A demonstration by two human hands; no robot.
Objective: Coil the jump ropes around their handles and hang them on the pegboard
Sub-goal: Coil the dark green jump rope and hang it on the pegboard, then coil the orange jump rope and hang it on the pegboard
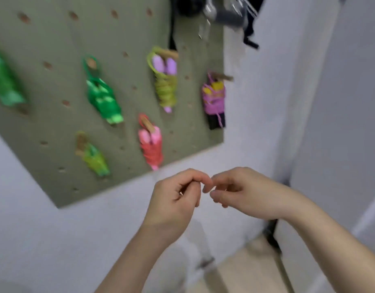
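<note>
6 jump ropes (102, 98), each a blurred, glossy bundle of cord wound round its handles, hang from stubby wooden pegs (224, 77) on the flat olive pegboard (55, 39), in green, yellow, purple and red. Below, the left hand (174, 199) and right hand (245, 193) curl loosely, fingertips touching, with nothing visible between them.

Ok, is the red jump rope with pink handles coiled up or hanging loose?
Coiled. The red jump rope is wound around its pink handles and hangs from a peg on the pegboard.
</note>
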